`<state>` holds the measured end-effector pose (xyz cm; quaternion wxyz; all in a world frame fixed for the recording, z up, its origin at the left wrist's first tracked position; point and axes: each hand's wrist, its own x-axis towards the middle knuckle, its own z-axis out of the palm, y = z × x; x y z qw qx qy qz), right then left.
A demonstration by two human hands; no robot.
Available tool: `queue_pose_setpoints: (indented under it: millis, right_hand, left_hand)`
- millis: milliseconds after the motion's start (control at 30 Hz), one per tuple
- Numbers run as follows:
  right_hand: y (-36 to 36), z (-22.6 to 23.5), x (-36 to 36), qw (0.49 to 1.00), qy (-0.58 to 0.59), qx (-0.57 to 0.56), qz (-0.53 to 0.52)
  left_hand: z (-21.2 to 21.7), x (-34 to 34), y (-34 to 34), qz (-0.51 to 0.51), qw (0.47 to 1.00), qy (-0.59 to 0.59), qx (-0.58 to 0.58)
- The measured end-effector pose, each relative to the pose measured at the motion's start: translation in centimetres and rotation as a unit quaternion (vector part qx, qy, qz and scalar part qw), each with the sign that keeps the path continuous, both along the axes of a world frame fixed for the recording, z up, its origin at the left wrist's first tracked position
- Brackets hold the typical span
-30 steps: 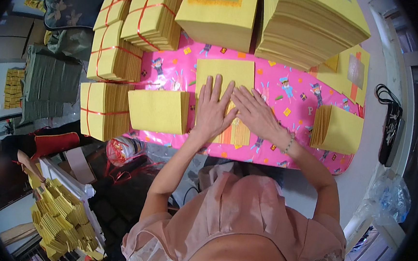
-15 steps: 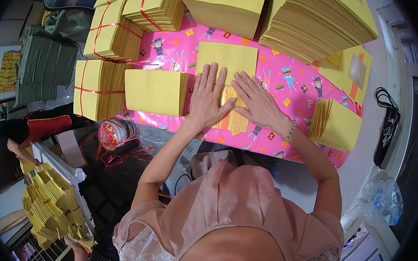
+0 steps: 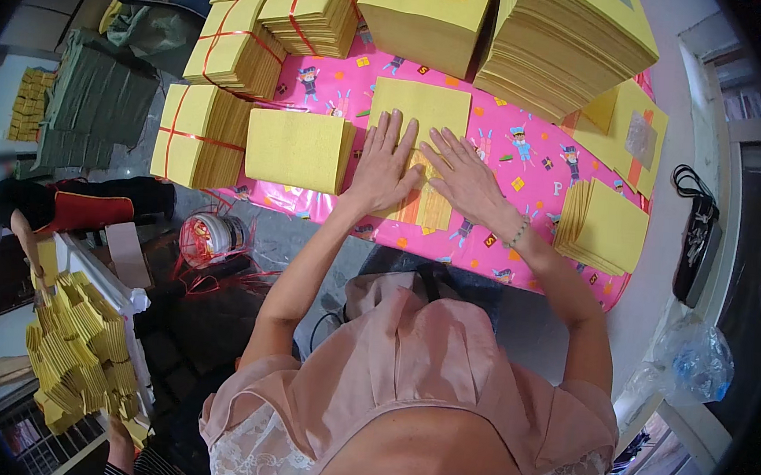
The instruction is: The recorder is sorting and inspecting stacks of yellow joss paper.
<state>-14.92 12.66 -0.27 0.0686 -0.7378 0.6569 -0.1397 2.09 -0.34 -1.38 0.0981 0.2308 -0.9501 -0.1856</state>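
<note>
both hands lie flat and open, gripping nothing: the left hand [image 3: 384,163] and right hand [image 3: 466,180] press palm-down, fingers spread, side by side on a yellow sheet [image 3: 418,112] spread on the pink cloth [image 3: 527,159]. a smaller orange-marked sheet [image 3: 425,207] shows under and below the palms, near the table's front edge.

the sheet looks thin, light and limp, likely to crease or tear if pinched hard, and it would probably slide easily on the glossy cloth. a corner or free edge looks the best place to lift it; flat palms suit smoothing or folding.

just left of the left hand sits a loose stack [image 3: 298,150], and beyond it tied bundles [image 3: 195,134] with red string. right of the right hand is a small fanned stack [image 3: 602,226]. tall piles [image 3: 571,39] stand at the far edge. a spool of red string [image 3: 211,236] sits below the table, left.
</note>
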Motion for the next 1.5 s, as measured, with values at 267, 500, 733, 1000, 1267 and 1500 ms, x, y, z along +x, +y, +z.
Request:
queue_pose_setpoints:
  millis: [267,500,733,1000,1267,1500]
  right_hand:
    - [-1.6,-0.5,-0.9,0.994,-0.029,-0.105,-0.022]
    - [-2.8,-1.3,-1.8,0.978,-0.016,-0.21,0.0]
    - [-2.7,-0.6,-2.2,0.966,-0.009,-0.258,0.003]
    - [-3.1,7.4,-1.6,0.948,-0.04,-0.304,-0.08]
    - [-8.6,10.9,0.8,0.929,-0.369,-0.028,0.002]
    - [-16.5,8.3,7.2,0.95,-0.301,0.056,0.067]
  left_hand:
    - [1.6,1.1,1.9,0.092,0.969,0.195,0.118]
    - [0.1,-0.4,3.6,0.251,0.778,0.339,0.466]
    - [1.8,-4.5,2.2,0.285,0.634,0.407,0.592]
    - [4.6,-2.7,2.8,0.208,0.702,0.495,0.469]
    - [8.2,7.8,1.4,0.239,0.705,0.465,0.48]
    - [6.0,14.6,-2.5,0.369,0.706,0.48,0.368]
